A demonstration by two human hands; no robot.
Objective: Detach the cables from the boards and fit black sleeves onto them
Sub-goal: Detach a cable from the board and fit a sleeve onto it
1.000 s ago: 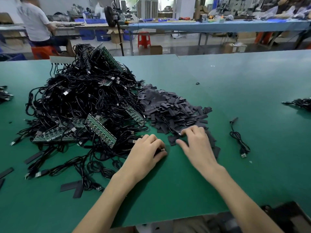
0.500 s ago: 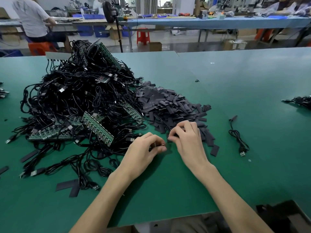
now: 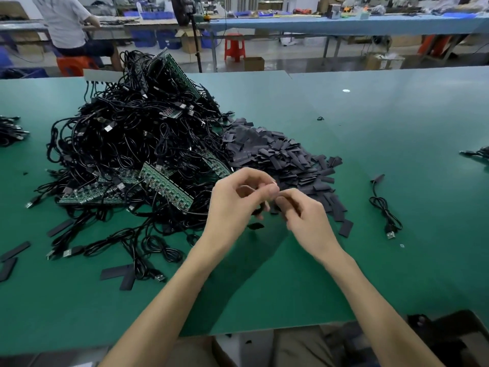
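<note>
Cable heap (image 3: 127, 144) touching sleeve pile (image 3: 277, 154) — loose cable (image 3: 385, 207) apart, right.

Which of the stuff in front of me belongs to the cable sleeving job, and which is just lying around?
Job:
- tangled cables
- green boards
- heap of black sleeves
- lone coiled cable
- left hand and right hand, meeting at a small dark piece, too blurred to name

Lying about, beyond the table:
- red stool
- cardboard box
- blue bins

L hand (image 3: 232, 205) & R hand (image 3: 308, 225) fingertips (image 3: 274, 190) blurred; grip contents unclear.
</note>
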